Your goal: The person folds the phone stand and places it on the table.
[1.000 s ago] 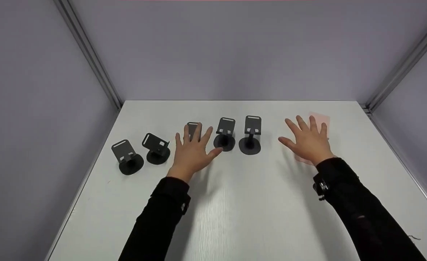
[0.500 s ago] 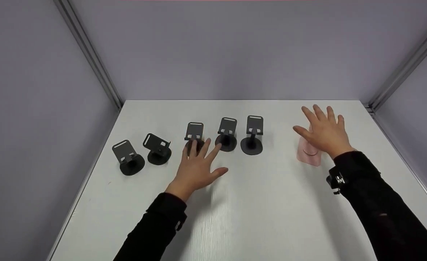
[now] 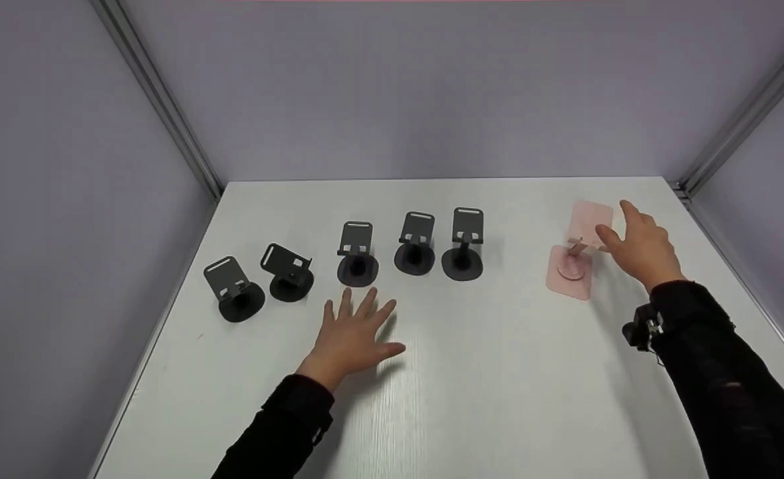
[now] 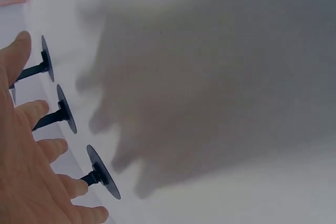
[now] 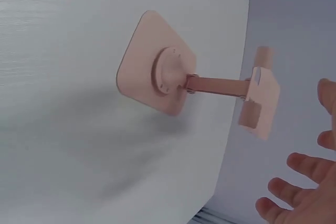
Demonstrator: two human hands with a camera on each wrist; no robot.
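The right hand (image 3: 638, 249) hovers with relaxed, loosely spread fingers just beside the pink phone stand (image 3: 574, 256), holding nothing; whether a fingertip touches the stand's tilted plate cannot be told from the head view, and the right wrist view shows the fingers (image 5: 294, 182) apart from the plate. The pink stand (image 5: 173, 80) sits on the white table (image 3: 485, 372) toward its far right side, well apart from the black ones. It looks like a light, rigid piece of plastic or thin metal: a flat squarish base, a slim post and a small plate on top. The post seems the surest place to pinch it, or the base edge, since the plate may be hinged and could swing. The smooth surfaces may be a little slippery. The left hand (image 3: 352, 336) lies flat and spread on the table, gripping nothing, just in front of the middle black stand (image 3: 357, 256). Counted: one pink stand, five black stands in a row at the left, three of whose round bases (image 4: 65, 116) show in the left wrist view
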